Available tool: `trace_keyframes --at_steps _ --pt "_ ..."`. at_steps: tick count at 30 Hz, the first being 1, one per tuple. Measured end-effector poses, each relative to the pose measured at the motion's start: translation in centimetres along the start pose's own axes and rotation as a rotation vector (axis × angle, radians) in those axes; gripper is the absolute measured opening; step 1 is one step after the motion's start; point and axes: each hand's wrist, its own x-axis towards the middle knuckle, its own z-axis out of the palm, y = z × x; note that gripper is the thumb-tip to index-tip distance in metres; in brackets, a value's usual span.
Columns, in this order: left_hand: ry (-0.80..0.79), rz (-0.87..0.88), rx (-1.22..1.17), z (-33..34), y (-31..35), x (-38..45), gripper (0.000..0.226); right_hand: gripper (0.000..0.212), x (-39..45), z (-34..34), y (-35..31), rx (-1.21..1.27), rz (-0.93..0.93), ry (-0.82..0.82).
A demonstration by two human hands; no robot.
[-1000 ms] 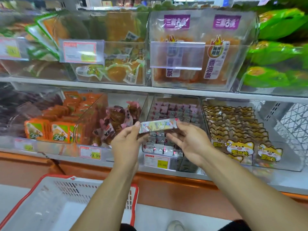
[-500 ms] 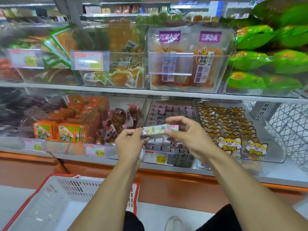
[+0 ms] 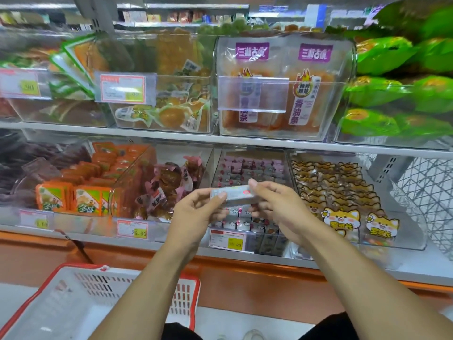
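Silvery-white wrapper with a smear of pink and green print: that's the snack stick [image 3: 232, 194] I've got up at chest height in front of the lower shelf. My left hand [image 3: 196, 214] pinches its left end and my right hand [image 3: 279, 207] pinches its right end from above, so both hands are clamped on the same little pack with only its middle showing between them. Its long axis runs straight across me, left to right and pretty much level.

Right behind it is the bin of small pink-and-grey packs [image 3: 252, 165], which look like the same product, though honestly it's too blurry to swear to. The basket [image 3: 98, 285] sits down and to my left, well below the stick. If this thing goes in the basket, the left hand is the nearer one and it's a down-and-left drop. If it goes back, it's just a short push forward.

Stuff I can't make out: the writing on the wrapper, both ends of the stick under my fingers, and a good chunk of the basket, which my left forearm crosses and the bottom edge of the view cuts off.
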Motion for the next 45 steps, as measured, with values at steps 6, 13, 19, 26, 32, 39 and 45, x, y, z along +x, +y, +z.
trace_keyframes --at_steps 6,13,19,26,32,39,45 --pt "0.141 -0.087 0.111 0.3 -0.1 0.6 0.061 0.045 0.2 -1.4 0.6 0.029 -0.060 -0.120" --pt "0.025 -0.148 -0.037 2.0 0.2 0.5 0.053 0.034 0.1 -2.2 0.7 0.058 0.008 -0.008" --pt "0.027 -0.157 -0.143 3.0 0.1 0.8 0.031 0.030 0.1 -2.9 0.8 0.094 -0.008 0.059" --pt "0.113 -0.166 0.021 3.4 -0.2 0.9 0.054 0.036 0.0 -3.2 1.2 0.016 -0.024 0.030" --pt "-0.001 -0.103 0.026 3.4 -0.4 0.6 0.042 0.026 0.2 -3.0 1.3 0.104 0.025 0.090" --pt "0.075 -0.061 0.090 3.6 -0.9 1.0 0.023 0.030 1.5 -2.1 1.1 0.237 -0.069 0.190" --pt "0.155 0.138 0.439 5.4 -2.0 1.9 0.024 0.028 6.1 -1.3 -0.1 -0.126 -0.292 0.618"
